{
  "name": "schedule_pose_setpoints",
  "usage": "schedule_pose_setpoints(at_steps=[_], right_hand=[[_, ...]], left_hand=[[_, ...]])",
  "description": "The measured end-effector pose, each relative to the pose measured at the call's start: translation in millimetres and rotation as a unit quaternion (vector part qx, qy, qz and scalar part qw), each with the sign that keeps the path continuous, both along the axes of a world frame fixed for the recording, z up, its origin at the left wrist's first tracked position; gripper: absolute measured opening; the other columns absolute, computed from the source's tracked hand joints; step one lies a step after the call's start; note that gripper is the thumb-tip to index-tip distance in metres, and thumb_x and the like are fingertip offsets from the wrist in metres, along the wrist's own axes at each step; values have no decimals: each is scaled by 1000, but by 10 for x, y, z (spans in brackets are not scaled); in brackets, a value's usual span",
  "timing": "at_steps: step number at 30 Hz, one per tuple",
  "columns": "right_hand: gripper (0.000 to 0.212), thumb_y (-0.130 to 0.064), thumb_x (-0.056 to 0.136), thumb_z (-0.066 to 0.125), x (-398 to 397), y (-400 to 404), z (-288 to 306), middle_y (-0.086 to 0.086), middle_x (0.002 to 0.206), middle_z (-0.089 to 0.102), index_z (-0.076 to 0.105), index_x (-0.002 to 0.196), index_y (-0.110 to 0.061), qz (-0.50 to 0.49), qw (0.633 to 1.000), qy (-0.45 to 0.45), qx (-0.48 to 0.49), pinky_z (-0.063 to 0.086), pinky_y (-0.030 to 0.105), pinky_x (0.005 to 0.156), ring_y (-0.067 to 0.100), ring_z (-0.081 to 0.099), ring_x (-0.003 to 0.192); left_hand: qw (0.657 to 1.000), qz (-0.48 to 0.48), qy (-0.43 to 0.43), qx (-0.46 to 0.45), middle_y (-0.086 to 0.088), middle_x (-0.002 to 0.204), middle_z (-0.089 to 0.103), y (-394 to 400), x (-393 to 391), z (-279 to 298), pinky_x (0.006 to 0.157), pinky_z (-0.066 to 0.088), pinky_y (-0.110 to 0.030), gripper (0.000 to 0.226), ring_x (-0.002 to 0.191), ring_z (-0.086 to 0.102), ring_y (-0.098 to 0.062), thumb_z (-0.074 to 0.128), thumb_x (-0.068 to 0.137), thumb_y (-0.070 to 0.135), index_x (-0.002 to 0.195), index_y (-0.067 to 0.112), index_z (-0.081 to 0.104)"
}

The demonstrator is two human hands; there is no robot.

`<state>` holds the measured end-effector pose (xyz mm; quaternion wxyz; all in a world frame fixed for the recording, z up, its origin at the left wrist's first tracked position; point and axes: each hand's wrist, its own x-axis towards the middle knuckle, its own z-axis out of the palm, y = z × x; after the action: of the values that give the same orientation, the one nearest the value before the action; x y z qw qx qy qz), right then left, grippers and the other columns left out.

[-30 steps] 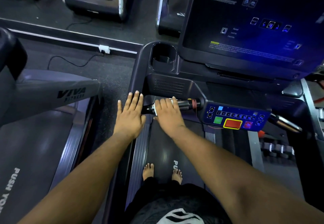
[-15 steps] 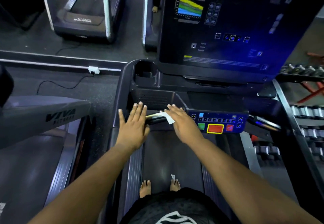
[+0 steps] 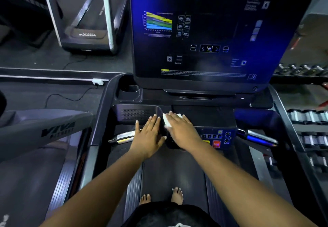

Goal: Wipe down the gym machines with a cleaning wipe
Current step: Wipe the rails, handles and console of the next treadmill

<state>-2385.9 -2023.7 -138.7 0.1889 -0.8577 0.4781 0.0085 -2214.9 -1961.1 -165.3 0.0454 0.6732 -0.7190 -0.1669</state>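
Note:
I stand on a dark treadmill (image 3: 106, 106) with a big screen console (image 3: 200, 36). My right hand (image 3: 181, 130) lies flat with straight fingers on a white cleaning wipe (image 3: 167, 120), pressing it onto the dark ledge just above the button panel (image 3: 220, 138). Only the wipe's left edge and far corner show. My left hand (image 3: 148, 136) rests flat with spread fingers beside it, on the console edge near the speaker grille (image 3: 135, 114), covering the inner end of the left silver handle (image 3: 122, 137).
A cup holder (image 3: 128, 90) sits at the console's back left. The right silver handle (image 3: 257, 137) sticks out past the panel. Another treadmill (image 3: 56, 130) is at my left, dumbbell racks (image 3: 308, 120) at my right. A cable and plug (image 3: 97, 81) lie on the floor.
My right hand slid the wipe off the left handle and up onto the console ledge. My left hand moved right and forward, off the frame rail onto the console edge. The view tilted up.

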Motion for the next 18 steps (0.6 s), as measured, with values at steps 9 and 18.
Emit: schedule_pose_setpoints(at_steps=[9,18], right_hand=[[127,-99,67,23,22,-397,79,5,170,-9,-7,162,-20,18,988,71,135,0,50,126,20,-2,157],[145,-101,51,-8,-663,-344,179,13,170,-1,9,162,-9,-75,981,172,47,-6,59,123,28,-4,156]], left_hand=[[997,19,50,48,11,169,-11,-170,-113,64,125,-9,-54,98,155,-10,-7,45,91,67,163,23,-6],[997,-37,65,-15,1,171,2,-363,-264,-47,127,2,-52,100,158,0,-16,43,90,73,162,12,11]])
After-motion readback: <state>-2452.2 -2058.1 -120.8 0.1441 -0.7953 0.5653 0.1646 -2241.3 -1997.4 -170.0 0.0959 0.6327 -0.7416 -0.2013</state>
